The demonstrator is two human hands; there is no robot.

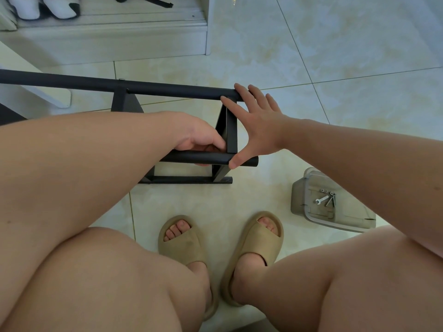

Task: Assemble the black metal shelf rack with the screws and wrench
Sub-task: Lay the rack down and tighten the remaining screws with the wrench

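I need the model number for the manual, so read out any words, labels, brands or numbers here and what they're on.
No readable text anywhere. The black rack, the clear container, the wrench in it and the tan sandals show no lettering, label or number.

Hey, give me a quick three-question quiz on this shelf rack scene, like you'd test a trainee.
1. True or false: the right hand holds the wrench.
2. The left hand grips: A the rack's lower tube, B the wrench, C nothing?
3. Fill in: the right hand, fingers spread, is ____.
Key: 1 false, it lies with the screws at the clear container; 2 A; 3 open.
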